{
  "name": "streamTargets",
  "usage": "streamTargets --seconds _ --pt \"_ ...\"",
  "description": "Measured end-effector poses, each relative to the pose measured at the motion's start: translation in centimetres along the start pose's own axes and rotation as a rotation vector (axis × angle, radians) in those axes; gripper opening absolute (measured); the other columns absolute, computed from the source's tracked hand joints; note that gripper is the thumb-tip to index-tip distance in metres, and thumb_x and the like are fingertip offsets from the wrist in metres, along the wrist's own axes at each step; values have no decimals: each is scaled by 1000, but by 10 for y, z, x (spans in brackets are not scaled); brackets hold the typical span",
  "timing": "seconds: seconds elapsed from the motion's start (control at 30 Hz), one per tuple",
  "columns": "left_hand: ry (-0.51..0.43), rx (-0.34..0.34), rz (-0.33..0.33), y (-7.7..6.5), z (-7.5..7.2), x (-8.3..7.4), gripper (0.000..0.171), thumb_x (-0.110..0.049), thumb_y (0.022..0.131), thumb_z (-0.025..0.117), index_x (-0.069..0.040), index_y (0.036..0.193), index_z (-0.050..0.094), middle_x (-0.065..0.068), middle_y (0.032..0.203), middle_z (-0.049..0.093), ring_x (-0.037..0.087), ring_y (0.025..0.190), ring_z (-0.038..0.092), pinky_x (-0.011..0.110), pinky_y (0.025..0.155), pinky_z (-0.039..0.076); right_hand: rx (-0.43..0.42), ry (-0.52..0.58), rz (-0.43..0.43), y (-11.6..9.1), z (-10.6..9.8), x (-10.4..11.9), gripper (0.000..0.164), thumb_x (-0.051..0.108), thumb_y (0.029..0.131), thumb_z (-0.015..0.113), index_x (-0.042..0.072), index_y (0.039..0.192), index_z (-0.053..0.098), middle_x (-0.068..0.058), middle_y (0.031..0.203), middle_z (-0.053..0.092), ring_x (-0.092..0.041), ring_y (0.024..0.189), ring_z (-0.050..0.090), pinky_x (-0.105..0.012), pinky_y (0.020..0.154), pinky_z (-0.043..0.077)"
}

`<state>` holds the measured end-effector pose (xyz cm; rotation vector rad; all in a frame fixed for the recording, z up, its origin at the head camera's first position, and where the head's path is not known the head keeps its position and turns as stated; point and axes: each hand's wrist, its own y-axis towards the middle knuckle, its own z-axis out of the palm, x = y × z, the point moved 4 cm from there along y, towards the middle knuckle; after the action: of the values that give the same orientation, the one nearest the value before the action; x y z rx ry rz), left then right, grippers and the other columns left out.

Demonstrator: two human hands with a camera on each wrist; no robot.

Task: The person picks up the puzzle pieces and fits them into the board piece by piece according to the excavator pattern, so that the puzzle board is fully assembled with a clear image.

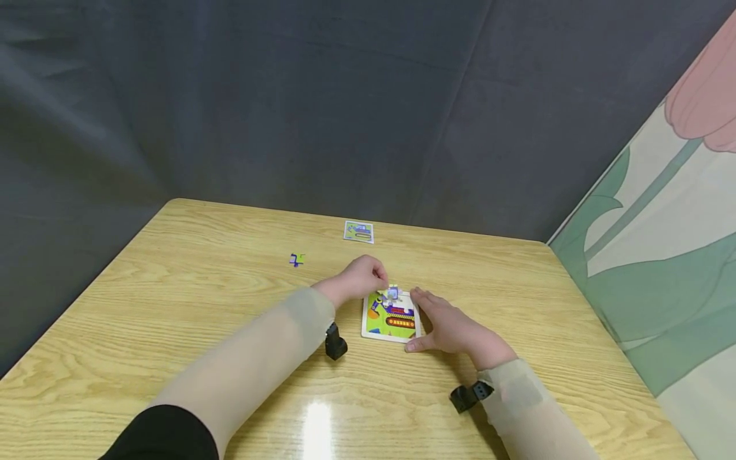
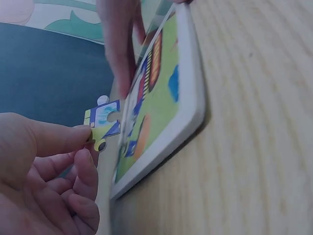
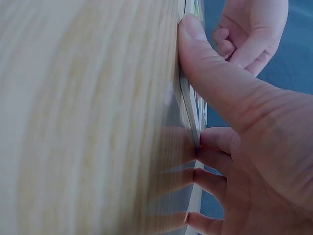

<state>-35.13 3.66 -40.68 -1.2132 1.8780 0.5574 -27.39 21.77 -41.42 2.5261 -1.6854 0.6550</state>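
Observation:
My left hand [image 1: 362, 277] pinches a jigsaw piece [image 2: 105, 117] between thumb and index finger, its other fingers curled in. The piece is blue, white and yellow-green, tilted above the far edge of a white-framed puzzle board [image 1: 365, 322]. A partly filled picture of a purple digger [image 1: 397, 316] on green lies within that frame; a pale gap shows at its upper right. My right hand [image 1: 445, 322] rests at the board's right side, thumb by the near corner and fairly straight fingers along the edge. In the right wrist view, the fingertips [image 3: 195, 175] touch the tabletop.
Farther left on the wooden table [image 1: 201, 287] lies a loose jigsaw piece [image 1: 296, 259]. Behind the board, near the table's back edge, is a small picture card [image 1: 359, 232] of the same digger. A dark curtain [image 1: 287, 115] hangs behind the table, a flowered cloth [image 1: 661, 255] at right.

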Motion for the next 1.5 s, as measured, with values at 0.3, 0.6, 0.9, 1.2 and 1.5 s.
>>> streamTargets --seconds 0.3,0.6,0.9,1.2,1.5 --pt "25 21 -23 0 11 5 11 -4 91 68 -8 82 65 3 83 62 15 77 56 27 71 47 -4 8 -21 -2 1 2 111 51 74 81 0 154 24 -19 159 22 -41 144 21 -55 111 23" --pt "101 18 -22 -2 14 -1 11 -6 91 69 -9 82 64 2 82 61 15 75 56 26 68 47 2 4 -1 -1 1 2 111 53 74 80 2 155 24 -18 160 22 -40 144 21 -54 112 24" --pt "219 41 -8 -5 17 -4 13 -9 87 73 -10 85 61 2 83 60 15 70 56 27 66 46 4 1 -14 -3 2 0 111 52 74 80 0 155 24 -19 160 21 -42 144 21 -55 111 24" --pt "253 69 20 -7 19 -8 7 -8 90 71 -13 90 66 0 87 60 16 75 55 28 68 45 -5 10 -21 -3 2 0 111 52 74 80 0 154 25 -19 159 22 -42 143 22 -55 111 24" --pt "247 104 -23 -9 16 -7 25 0 95 55 -17 91 74 1 111 63 16 94 56 31 82 44 -11 8 -20 -2 2 -1 111 53 74 80 0 154 25 -19 159 23 -41 143 22 -56 111 24"
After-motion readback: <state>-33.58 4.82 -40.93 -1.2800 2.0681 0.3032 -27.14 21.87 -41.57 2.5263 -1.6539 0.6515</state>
